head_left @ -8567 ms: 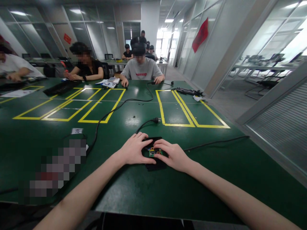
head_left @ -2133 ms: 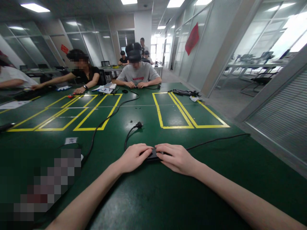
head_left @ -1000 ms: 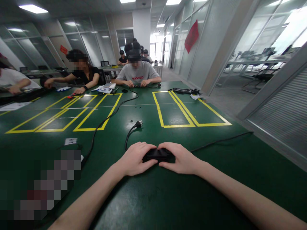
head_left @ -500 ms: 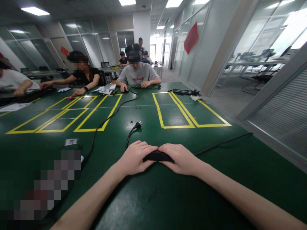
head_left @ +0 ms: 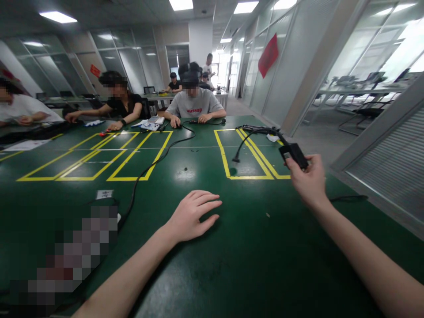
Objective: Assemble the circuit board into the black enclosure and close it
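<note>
My right hand [head_left: 310,176] grips a black power adapter [head_left: 293,155] in the air over the right part of the green table [head_left: 232,265]. From the adapter a short black cord curves left and ends in a plug [head_left: 236,159], which hangs above a yellow-taped rectangle. Another cord [head_left: 349,198] runs from behind my right wrist toward the table's right edge. My left hand [head_left: 194,214] lies low over the table's middle, fingers apart and holding nothing.
A long black cable [head_left: 134,190] crosses the table at left, near a number tag [head_left: 105,194] and a blurred-out strip-shaped object [head_left: 84,243]. Bundled black cords [head_left: 258,129] and a white scrap [head_left: 273,138] lie at the far right. Several people sit across the table.
My right hand has lifted the adapter off to the right and forward, and its plug has swung up from the table. My left hand has let go and stays near the same place.
</note>
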`<state>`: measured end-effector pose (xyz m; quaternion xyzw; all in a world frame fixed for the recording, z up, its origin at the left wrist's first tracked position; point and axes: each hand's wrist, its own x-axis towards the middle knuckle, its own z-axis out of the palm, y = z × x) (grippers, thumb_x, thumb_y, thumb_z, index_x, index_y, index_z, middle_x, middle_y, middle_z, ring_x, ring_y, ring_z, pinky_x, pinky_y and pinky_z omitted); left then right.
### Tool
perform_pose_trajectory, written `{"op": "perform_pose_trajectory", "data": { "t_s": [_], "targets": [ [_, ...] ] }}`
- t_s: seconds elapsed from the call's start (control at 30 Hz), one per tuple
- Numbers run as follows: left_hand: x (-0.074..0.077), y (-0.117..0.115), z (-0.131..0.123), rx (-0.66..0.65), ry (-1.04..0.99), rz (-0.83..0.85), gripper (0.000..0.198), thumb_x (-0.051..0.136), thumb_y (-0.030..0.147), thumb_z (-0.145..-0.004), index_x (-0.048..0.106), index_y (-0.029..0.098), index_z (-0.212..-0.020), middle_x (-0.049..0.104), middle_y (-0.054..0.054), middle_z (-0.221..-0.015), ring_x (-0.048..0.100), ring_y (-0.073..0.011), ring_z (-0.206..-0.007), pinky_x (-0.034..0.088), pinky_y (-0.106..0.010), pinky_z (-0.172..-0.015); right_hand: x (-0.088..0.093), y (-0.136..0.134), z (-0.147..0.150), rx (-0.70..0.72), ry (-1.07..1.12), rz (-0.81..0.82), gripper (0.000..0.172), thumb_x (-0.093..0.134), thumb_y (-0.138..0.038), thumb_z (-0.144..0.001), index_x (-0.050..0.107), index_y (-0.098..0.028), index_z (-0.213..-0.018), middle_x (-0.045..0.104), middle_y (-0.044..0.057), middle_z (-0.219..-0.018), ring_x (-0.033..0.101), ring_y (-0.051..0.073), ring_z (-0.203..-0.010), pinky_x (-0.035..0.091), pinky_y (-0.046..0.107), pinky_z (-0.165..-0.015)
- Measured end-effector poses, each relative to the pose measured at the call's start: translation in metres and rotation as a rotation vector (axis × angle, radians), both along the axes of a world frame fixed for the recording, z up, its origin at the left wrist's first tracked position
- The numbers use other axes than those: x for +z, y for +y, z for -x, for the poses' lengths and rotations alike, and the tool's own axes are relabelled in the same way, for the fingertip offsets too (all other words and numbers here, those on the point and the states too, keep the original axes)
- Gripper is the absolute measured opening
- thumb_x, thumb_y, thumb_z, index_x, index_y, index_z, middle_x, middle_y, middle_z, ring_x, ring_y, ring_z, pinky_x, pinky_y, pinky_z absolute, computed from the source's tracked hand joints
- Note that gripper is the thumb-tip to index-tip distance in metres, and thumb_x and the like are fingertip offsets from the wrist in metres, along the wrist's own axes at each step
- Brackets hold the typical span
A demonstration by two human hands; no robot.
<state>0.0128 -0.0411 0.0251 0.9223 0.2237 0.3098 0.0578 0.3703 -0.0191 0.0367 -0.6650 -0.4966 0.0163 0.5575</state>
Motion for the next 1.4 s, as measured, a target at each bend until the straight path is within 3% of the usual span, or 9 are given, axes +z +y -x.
{"op": "perform_pose_trajectory", "data": {
  "t_s": [0.1,0.2,0.37,0.5,0.67,0.87,1.07,1.27,1.4],
  "targets": [
    [-0.001,0.000,-0.001,-0.003,0.000,0.033,0.030,0.059,0.029,-0.099,0.069,0.024,-0.127,0.074,-0.009,-0.125,0.067,-0.0239,-0.116,0.054,-0.046,-0.101,0.007,-0.002,-0.024,-0.199,-0.028,-0.038,0.037,0.060,-0.054,-0.083,0.038,-0.026,-0.091,0.054,0.005,-0.080,0.052,0.022,-0.070,0.041,0.035,-0.066],
    [0.000,0.001,-0.001,-0.001,0.008,0.069,0.029,0.059,0.029,-0.098,0.069,0.023,-0.124,0.075,-0.008,-0.121,0.068,-0.0232,-0.112,0.055,-0.044,-0.100,0.002,-0.005,-0.038,-0.250,-0.173,0.108,0.030,0.060,-0.047,-0.083,0.042,-0.025,-0.093,0.058,0.008,-0.083,0.056,0.026,-0.074,0.041,0.037,-0.069],
    [0.000,0.003,0.000,0.014,0.036,0.123,0.028,0.059,0.030,-0.098,0.070,0.021,-0.123,0.077,-0.008,-0.114,0.070,-0.0230,-0.107,0.055,-0.042,-0.095,-0.028,0.006,-0.047,-0.115,-0.358,0.425,0.029,0.064,-0.045,-0.082,0.050,-0.024,-0.094,0.066,0.011,-0.086,0.062,0.030,-0.072,0.041,0.035,-0.064],
    [-0.002,0.005,0.002,0.016,0.058,0.153,0.029,0.060,0.030,-0.098,0.069,0.020,-0.124,0.077,-0.009,-0.114,0.070,-0.0232,-0.104,0.055,-0.042,-0.094,-0.036,0.011,-0.044,-0.034,-0.445,0.525,0.030,0.067,-0.047,-0.081,0.054,-0.023,-0.095,0.070,0.011,-0.091,0.066,0.029,-0.077,0.042,0.033,-0.062],
    [-0.005,0.005,0.003,0.006,0.091,0.201,0.030,0.060,0.030,-0.098,0.069,0.019,-0.124,0.077,-0.009,-0.111,0.070,-0.0223,-0.101,0.056,-0.040,-0.092,-0.031,0.009,-0.043,0.010,-0.473,0.514,0.027,0.062,-0.044,-0.084,0.060,-0.021,-0.097,0.072,0.013,-0.097,0.066,0.027,-0.080,0.043,0.033,-0.064],
    [-0.006,0.005,0.002,-0.003,0.089,0.240,0.030,0.061,0.030,-0.098,0.069,0.019,-0.124,0.077,-0.008,-0.111,0.070,-0.0221,-0.102,0.056,-0.039,-0.093,-0.038,0.013,-0.055,-0.151,-0.433,0.514,0.034,0.064,-0.043,-0.083,0.065,-0.019,-0.107,0.072,0.014,-0.098,0.066,0.031,-0.084,0.043,0.035,-0.065],
    [-0.008,0.006,0.002,-0.003,0.067,0.256,0.028,0.060,0.029,-0.098,0.071,0.020,-0.122,0.077,-0.008,-0.112,0.070,-0.0223,-0.103,0.056,-0.039,-0.094,-0.045,0.019,-0.066,-0.162,-0.284,0.354,0.033,0.058,-0.040,-0.083,0.068,-0.017,-0.105,0.073,0.016,-0.104,0.067,0.030,-0.086,0.050,0.040,-0.076],
    [-0.010,0.007,0.002,0.001,0.049,0.261,0.024,0.061,0.029,-0.098,0.072,0.020,-0.117,0.077,-0.007,-0.111,0.070,-0.0217,-0.103,0.056,-0.038,-0.094,-0.045,0.018,-0.073,-0.235,-0.071,0.381,0.037,0.050,-0.034,-0.086,0.070,-0.014,-0.110,0.074,0.017,-0.096,0.068,0.028,-0.066,0.054,0.047,-0.078],
    [-0.012,0.008,0.002,0.001,0.041,0.268,0.022,0.062,0.028,-0.098,0.073,0.020,-0.114,0.077,-0.007,-0.111,0.070,-0.0212,-0.103,0.056,-0.037,-0.093,-0.043,0.015,-0.068,-0.219,-0.156,0.335,0.045,0.063,-0.043,-0.081,0.068,-0.013,-0.115,0.070,0.020,-0.115,0.069,0.036,-0.100,0.052,0.051,-0.093]
  ]
}}
